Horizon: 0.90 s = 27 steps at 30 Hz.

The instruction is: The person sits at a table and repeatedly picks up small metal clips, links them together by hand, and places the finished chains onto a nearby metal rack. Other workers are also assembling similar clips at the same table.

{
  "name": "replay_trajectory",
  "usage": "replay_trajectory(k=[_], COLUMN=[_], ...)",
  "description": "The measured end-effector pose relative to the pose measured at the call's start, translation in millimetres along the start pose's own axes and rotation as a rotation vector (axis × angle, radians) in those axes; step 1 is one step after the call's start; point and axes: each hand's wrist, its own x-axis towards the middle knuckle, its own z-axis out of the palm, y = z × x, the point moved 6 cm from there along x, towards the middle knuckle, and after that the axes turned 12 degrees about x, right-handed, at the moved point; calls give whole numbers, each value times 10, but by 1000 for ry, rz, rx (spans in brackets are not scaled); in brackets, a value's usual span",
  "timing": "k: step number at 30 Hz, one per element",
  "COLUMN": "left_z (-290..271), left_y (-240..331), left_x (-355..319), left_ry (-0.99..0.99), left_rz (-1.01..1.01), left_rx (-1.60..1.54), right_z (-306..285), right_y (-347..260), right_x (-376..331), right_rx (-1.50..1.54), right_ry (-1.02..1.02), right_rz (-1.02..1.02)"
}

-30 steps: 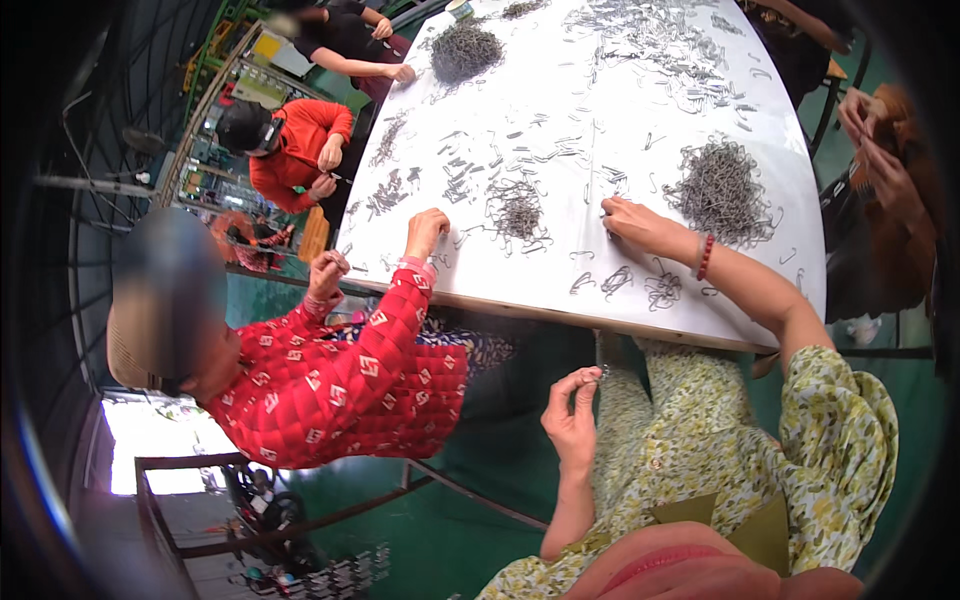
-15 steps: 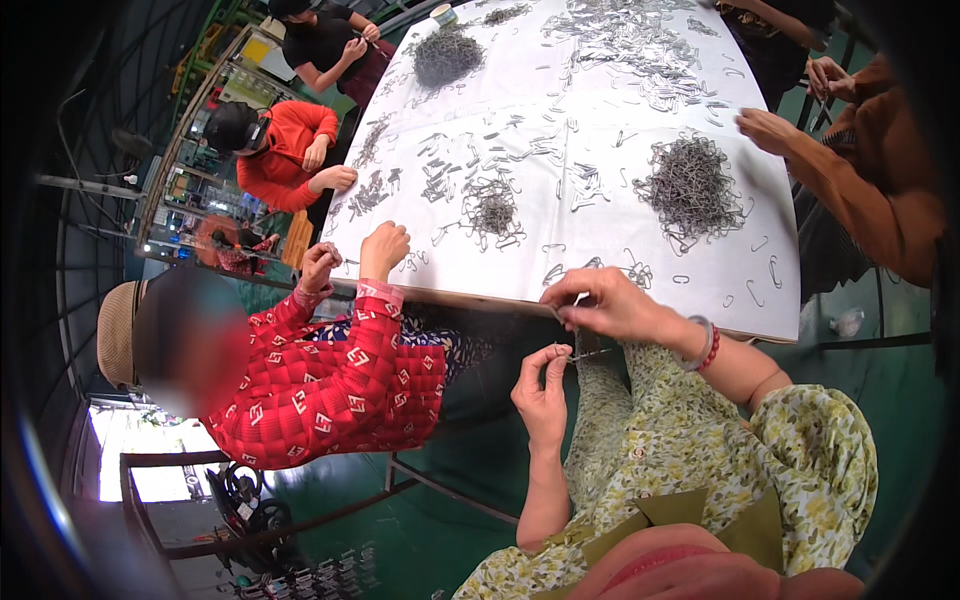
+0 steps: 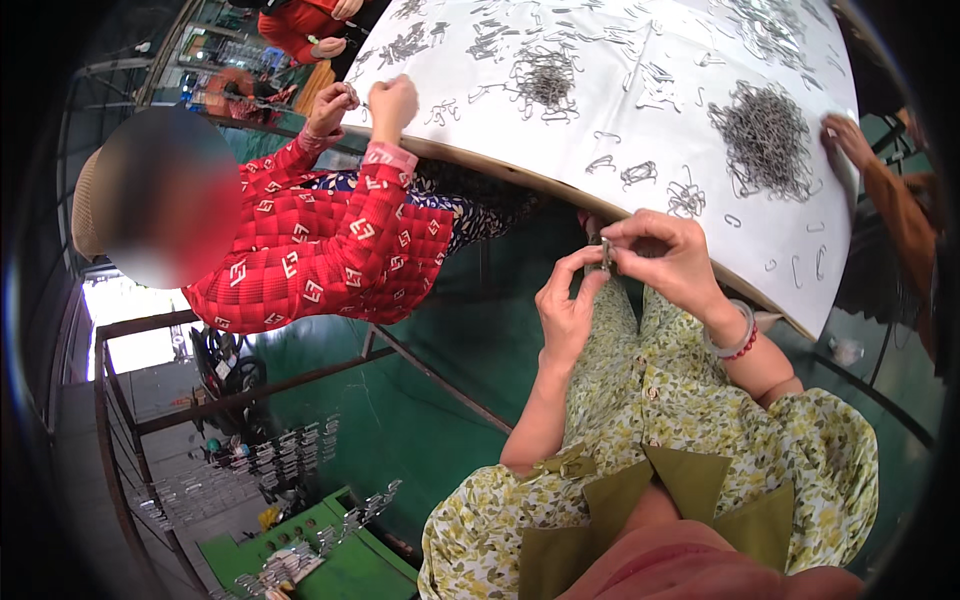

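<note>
My left hand (image 3: 568,308) and my right hand (image 3: 668,262) meet in front of me, just off the near table edge above my lap. Thumbs and fingertips of both pinch one small metal piece (image 3: 606,254), which looks like bent wire; its exact shape is too small to make out. On the white-covered table (image 3: 600,110) beyond my hands lie loose grey wire hooks, a small cluster (image 3: 686,199) of them closest to my right hand. Farther back are a large tangled pile of hooks (image 3: 765,140) and a smaller pile (image 3: 546,82).
At my left, a person in a red patterned jacket (image 3: 320,240) handles something small at the table edge. Another person's arm (image 3: 880,185) reaches in from the right. A metal frame (image 3: 270,398) and a green surface bearing metal parts (image 3: 330,555) are at lower left.
My view has shifted, so the table sits higher in the picture. My right hand has come in against my left, and both now pinch the piece, more upright than before.
</note>
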Motion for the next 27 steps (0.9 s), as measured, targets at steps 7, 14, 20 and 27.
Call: replay_trajectory(k=[7,14,20,27], left_z=[24,550,486,108], left_y=[-561,-1090,-851,-869], left_x=[1252,2275,2278,2012], left_ry=[108,-250,-283,-53], left_rz=[75,433,418,238], left_rx=[227,727,825,528], right_z=[35,141,120,230], right_y=[244,278,200,200], right_x=[-33,-52,-21,20], right_rx=[72,37,82,-11], right_ry=[17,-96,-43,-42], right_rz=[170,195,207,103])
